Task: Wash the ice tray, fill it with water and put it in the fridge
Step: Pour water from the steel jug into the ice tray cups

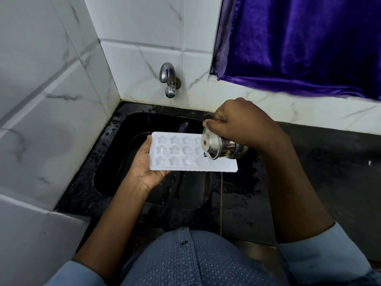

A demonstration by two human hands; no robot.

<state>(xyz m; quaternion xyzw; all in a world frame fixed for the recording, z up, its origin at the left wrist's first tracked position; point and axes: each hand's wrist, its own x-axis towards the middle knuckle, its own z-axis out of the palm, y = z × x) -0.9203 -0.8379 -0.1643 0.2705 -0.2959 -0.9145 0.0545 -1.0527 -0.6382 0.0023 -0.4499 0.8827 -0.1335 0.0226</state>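
The white ice tray is held roughly level in the air above the black sink, its long side running left to right. It has three rows of star-shaped cells; those on its right end look smoother and less sharply outlined, though whether they hold water cannot be told. The left hand supports the tray's left end from below, palm up, fingers curled under it and the thumb lying along the edge. The right hand is closed around a small steel cup, gripping it from above and holding it tipped on its side just over the tray's right part, covering some cells. The sink is set into a dark stone counter, wet and spotted with drops around the basin. A chrome tap sticks out of the back wall above the sink. White marble-patterned tiles cover the back and left walls, and a purple curtain hangs at upper right. A blue patterned shirt fills the bottom.
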